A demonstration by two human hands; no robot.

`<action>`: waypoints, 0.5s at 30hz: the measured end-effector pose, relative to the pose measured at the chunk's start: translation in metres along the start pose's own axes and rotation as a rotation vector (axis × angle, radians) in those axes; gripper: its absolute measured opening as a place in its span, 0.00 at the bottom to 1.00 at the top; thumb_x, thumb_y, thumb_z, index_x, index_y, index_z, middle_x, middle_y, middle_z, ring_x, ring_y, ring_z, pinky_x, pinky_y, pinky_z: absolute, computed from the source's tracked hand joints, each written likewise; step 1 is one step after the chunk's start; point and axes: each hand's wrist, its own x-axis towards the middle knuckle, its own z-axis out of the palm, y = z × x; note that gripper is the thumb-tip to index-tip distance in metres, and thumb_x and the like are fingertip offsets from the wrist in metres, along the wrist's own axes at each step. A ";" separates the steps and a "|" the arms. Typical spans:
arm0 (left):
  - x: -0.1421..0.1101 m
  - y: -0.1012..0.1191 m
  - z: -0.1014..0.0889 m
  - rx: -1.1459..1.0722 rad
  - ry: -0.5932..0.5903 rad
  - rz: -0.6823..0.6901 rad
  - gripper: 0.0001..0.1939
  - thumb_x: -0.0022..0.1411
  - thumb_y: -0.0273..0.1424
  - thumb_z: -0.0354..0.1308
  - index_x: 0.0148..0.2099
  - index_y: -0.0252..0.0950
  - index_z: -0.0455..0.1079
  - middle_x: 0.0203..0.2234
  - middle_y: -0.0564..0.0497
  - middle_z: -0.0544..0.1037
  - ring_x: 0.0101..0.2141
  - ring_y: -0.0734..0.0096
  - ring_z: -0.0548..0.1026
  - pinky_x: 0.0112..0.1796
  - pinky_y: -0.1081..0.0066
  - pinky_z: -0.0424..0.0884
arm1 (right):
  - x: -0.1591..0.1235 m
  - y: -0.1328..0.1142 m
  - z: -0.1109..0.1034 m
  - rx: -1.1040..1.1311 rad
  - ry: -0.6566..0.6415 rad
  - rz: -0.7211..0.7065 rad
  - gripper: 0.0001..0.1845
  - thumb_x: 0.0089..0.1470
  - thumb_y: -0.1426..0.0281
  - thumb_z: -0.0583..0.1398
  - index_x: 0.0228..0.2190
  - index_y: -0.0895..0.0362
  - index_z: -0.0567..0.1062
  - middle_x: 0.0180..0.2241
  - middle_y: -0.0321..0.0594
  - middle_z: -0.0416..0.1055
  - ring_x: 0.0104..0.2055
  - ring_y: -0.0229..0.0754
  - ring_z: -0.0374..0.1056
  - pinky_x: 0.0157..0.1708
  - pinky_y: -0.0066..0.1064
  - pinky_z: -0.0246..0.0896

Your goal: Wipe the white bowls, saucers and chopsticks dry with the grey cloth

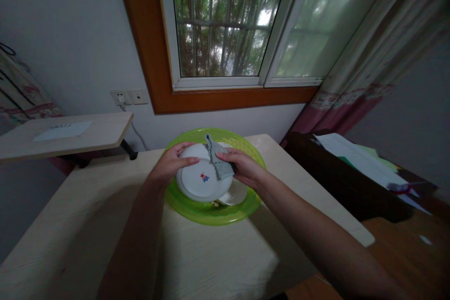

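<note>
A white plate (191, 180) is tilted with its underside towards me, a small red and blue mark on its base. My left hand (172, 164) grips its left edge, thumb across the underside. In my right hand (242, 165) is a grey-green dishcloth (220, 161), pressed against the plate's right side, thumb on top. Beneath both hands stands a green plastic basin (214, 218). Another white dish (235, 195) shows inside it, partly hidden behind the held plate. Something small and yellowish by the plate's lower edge is too small to name.
The basin stands on a pale wooden table (211, 258). To the left is a raised wooden shelf (105, 129) with a paper on it. A window (228, 23) and a wall socket (130, 97) are behind. Papers (355, 154) lie on dark furniture at right.
</note>
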 end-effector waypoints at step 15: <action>-0.001 0.008 -0.007 -0.144 0.155 0.046 0.30 0.41 0.29 0.77 0.48 0.32 0.74 0.43 0.44 0.82 0.35 0.66 0.80 0.37 0.69 0.76 | -0.007 0.010 -0.010 -0.087 -0.020 -0.010 0.20 0.49 0.65 0.72 0.41 0.62 0.79 0.40 0.46 0.79 0.37 0.40 0.75 0.42 0.32 0.71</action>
